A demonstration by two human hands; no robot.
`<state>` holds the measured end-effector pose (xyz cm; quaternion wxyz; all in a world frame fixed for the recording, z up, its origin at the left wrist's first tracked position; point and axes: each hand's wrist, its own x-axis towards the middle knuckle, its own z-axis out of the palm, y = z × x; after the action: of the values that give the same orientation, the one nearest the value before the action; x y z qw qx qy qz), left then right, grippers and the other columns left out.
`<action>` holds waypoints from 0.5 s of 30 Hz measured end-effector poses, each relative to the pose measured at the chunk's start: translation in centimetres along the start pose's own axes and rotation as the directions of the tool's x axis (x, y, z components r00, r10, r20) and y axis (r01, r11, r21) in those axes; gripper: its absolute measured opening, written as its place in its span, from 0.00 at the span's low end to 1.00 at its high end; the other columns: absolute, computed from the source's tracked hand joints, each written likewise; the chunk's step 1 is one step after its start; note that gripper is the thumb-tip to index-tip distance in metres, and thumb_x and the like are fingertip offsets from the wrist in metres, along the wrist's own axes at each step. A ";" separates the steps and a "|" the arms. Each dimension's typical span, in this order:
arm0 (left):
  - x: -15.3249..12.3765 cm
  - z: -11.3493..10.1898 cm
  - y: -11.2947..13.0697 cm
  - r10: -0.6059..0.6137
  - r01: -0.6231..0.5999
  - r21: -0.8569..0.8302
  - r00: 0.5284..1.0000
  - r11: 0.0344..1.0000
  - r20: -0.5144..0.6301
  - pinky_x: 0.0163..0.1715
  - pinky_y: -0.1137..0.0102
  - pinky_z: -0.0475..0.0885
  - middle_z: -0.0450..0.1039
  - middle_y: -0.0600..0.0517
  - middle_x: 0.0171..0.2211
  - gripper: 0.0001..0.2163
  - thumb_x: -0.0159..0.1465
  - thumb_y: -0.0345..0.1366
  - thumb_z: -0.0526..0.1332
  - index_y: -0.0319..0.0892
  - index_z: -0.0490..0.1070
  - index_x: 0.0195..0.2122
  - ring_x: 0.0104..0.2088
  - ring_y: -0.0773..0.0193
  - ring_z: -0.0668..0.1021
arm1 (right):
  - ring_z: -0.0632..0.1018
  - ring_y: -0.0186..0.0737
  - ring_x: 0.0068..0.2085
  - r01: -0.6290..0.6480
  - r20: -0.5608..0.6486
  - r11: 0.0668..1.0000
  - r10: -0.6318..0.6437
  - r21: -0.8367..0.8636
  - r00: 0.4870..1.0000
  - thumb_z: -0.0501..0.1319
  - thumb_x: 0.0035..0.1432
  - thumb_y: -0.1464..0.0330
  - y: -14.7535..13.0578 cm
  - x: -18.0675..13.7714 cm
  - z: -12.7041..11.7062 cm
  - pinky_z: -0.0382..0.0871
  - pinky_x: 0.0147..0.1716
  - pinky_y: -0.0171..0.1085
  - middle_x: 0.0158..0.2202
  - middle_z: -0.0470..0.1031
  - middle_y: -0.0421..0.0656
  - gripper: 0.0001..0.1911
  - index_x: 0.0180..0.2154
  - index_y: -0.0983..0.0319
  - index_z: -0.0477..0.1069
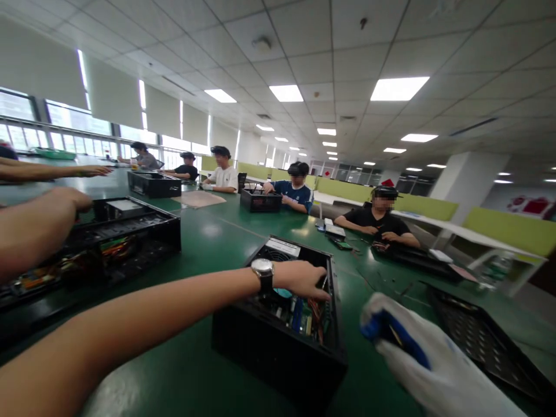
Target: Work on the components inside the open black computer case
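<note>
Cases: four box-shaped black computer cases; the nearest computer case point(278, 347) stands front and centre on the green tabletop point(208, 255), its top open. One more, the left-hand case point(143, 231), lies open at the left; two smaller-looking ones stand farther back.
Inside the nearest case: one power supply with a white label point(280, 249), one turquoise disc point(283, 293), blue slots point(297, 314) and a bundle of brownish wires point(316, 318).
Writing: white label too small to read; a pale logo point(174, 188) on a far case, also illegible.
Left hand: the left hand point(304, 279), bare, reaches across from the lower left, palm down over the case's right side, loosely extended, thumb apart from fingers; contact with the rim cannot be told.
Wrist: one watch point(262, 267), round pale dial, black strap.
Right hand: the right hand point(403, 341), in one white-and-blue glove, curls beside the case, apart from it; blur hides whether it grasps anything.
Panel: one perforated black panel point(482, 339), right of the glove.
Co-workers: five seated people across the tabletop; two other arms enter at left.
</note>
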<state>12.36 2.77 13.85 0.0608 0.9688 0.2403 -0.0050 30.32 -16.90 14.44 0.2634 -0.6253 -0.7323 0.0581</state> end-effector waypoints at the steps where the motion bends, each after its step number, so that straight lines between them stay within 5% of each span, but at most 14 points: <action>1: 0.4 0.3 -1.8 0.006 -0.006 0.029 1.000 1.000 -0.009 0.54 0.53 0.70 0.72 0.33 0.57 0.33 0.64 0.57 0.60 0.38 0.66 0.62 0.58 0.39 0.74 | 0.77 0.39 0.33 0.022 0.048 0.998 -0.020 -0.051 0.999 0.55 0.66 0.68 0.3 2.4 0.2 0.75 0.38 0.40 0.44 0.79 0.47 0.16 0.53 0.56 0.73; 4: 1.5 2.4 -6.7 0.078 -0.082 0.087 0.996 0.993 0.053 0.63 0.46 0.60 0.72 0.40 0.59 0.28 0.54 0.54 0.70 0.47 0.75 0.53 0.63 0.39 0.67 | 0.79 0.46 0.48 0.186 0.309 0.948 -0.101 -0.259 0.946 0.56 0.60 0.73 0.6 9.4 2.4 0.70 0.54 0.43 0.53 0.77 0.52 0.19 0.51 0.63 0.74; 7: 2.4 4.6 -9.6 0.163 -0.177 0.113 0.979 0.978 0.125 0.66 0.45 0.54 0.72 0.48 0.60 0.27 0.47 0.50 0.75 0.55 0.77 0.49 0.65 0.42 0.66 | 0.78 0.52 0.54 0.329 0.529 0.859 -0.082 -0.393 0.845 0.59 0.58 0.73 -0.1 14.5 5.5 0.70 0.54 0.43 0.55 0.76 0.56 0.22 0.55 0.66 0.73; 11: 3.3 5.7 -11.1 0.164 -0.188 0.114 0.968 0.976 0.191 0.65 0.37 0.51 0.67 0.43 0.63 0.30 0.49 0.50 0.74 0.55 0.75 0.54 0.68 0.38 0.61 | 0.80 0.58 0.52 0.415 0.646 0.792 -0.033 -0.448 0.762 0.65 0.54 0.73 -0.7 17.5 8.4 0.73 0.48 0.44 0.52 0.79 0.56 0.23 0.53 0.64 0.76; 15: 3.6 5.7 -11.9 0.106 -0.123 0.048 0.959 0.991 0.262 0.58 0.32 0.61 0.67 0.44 0.60 0.26 0.55 0.53 0.69 0.59 0.74 0.56 0.64 0.34 0.66 | 0.80 0.58 0.53 0.404 0.654 0.772 0.020 -0.491 0.756 0.66 0.56 0.71 0.4 17.7 8.7 0.74 0.48 0.44 0.54 0.78 0.56 0.25 0.57 0.62 0.74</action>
<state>10.10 14.20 6.70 0.0608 0.9736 0.1735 -0.1354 25.27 2.07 12.37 -0.2044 -0.5360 -0.8191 -0.0040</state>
